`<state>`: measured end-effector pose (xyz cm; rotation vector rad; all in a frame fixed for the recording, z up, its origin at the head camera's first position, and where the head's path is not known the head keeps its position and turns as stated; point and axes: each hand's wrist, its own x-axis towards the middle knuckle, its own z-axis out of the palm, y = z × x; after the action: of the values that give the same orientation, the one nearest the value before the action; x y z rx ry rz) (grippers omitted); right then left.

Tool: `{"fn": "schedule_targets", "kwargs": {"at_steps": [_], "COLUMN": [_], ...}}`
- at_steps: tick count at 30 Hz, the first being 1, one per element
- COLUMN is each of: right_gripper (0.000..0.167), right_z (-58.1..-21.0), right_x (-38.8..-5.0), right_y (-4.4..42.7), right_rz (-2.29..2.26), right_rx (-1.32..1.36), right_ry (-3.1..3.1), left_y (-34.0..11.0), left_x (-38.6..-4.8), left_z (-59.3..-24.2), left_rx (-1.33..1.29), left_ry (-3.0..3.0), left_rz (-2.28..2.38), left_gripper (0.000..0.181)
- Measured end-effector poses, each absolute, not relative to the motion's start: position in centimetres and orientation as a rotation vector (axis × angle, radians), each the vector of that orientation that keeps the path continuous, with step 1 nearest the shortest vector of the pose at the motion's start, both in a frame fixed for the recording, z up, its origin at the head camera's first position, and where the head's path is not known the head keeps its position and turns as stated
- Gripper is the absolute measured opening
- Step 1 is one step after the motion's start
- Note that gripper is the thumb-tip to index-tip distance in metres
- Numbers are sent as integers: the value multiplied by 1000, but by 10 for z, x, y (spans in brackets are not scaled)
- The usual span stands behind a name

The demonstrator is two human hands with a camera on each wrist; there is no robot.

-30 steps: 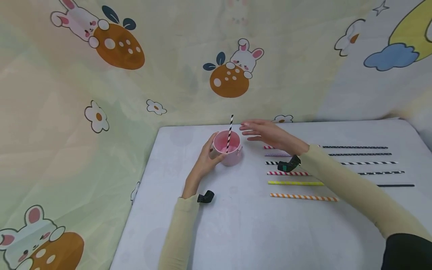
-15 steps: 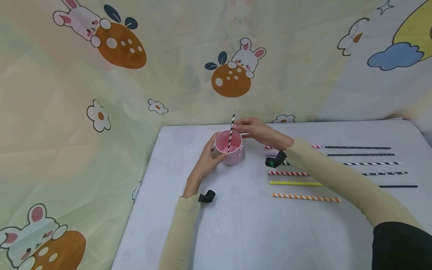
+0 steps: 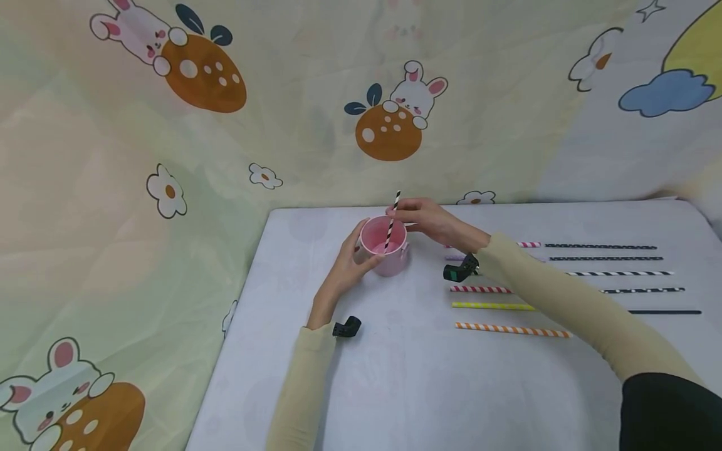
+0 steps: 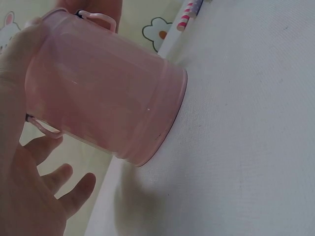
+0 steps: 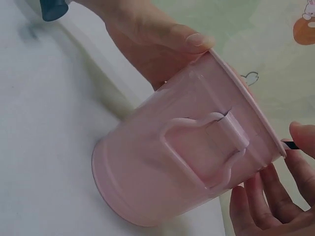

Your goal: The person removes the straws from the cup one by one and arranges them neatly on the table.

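Note:
A small pink metal bucket [image 3: 392,265] with little side handles stands near the far edge of the white table. My left hand [image 3: 345,262] holds it from the left, thumb at the near side of the rim; the left wrist view shows the other fingers of the left hand [image 4: 37,191] spread behind it. A black-and-white striped paper straw [image 3: 389,237] leans inside the bucket, its top sticking out above the rim. My right hand [image 3: 431,220] pinches this straw between thumb and forefinger, as the right wrist view shows at the straw [image 5: 291,145]. The straw's lower end is hidden there.
To the right lie several paper straws in rows, including a yellow straw [image 3: 493,305], an orange-striped straw [image 3: 512,330], a red-striped straw [image 3: 479,289] and a plain black straw [image 3: 665,312]. My right forearm passes over them. A printed cloth [image 3: 304,125] hangs behind the table.
My right hand has moved left from beside the bucket to the straw and now pinches it. The straw's top has tilted rightward. My left hand keeps its hold on the bucket.

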<state>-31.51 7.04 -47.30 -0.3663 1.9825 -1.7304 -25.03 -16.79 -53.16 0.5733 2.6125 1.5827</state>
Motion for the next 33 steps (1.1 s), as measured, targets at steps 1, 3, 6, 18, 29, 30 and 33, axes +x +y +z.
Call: {"fn": "schedule_targets", "kwargs": {"at_steps": [1,3,6,18,29,30,33], "right_gripper": [39,38,39,42,41,40,39], "right_z": [-474,-477,-479,-482,-483,-483,-484], "right_x": [-315,-315,-314,-308,-307,-306,-306], "right_y": [71,73,74,79,73,73,71], "right_rz": [-1729,-1738,-1766,-1855,-1874,-1877,-1891], "right_rx": [-377,-385,-383,-340,-318,-316,-299], "right_ry": [1986,1979,1959,1891,1915,1917,1921], "left_y": [-168,-167,-167,-167,-166,-166,-166], "left_x": [-250,-251,-251,-251,-252,-252,-252], "left_z": [-532,-532,-533,-534,-532,-532,-533], "left_rx": [569,568,578,584,576,574,571], "left_ry": [2615,2619,2615,2615,2609,2608,2608], "left_rz": [1580,1579,1584,1598,1593,1593,1596], "left_gripper": [94,97,102,93,98,98,98]}}
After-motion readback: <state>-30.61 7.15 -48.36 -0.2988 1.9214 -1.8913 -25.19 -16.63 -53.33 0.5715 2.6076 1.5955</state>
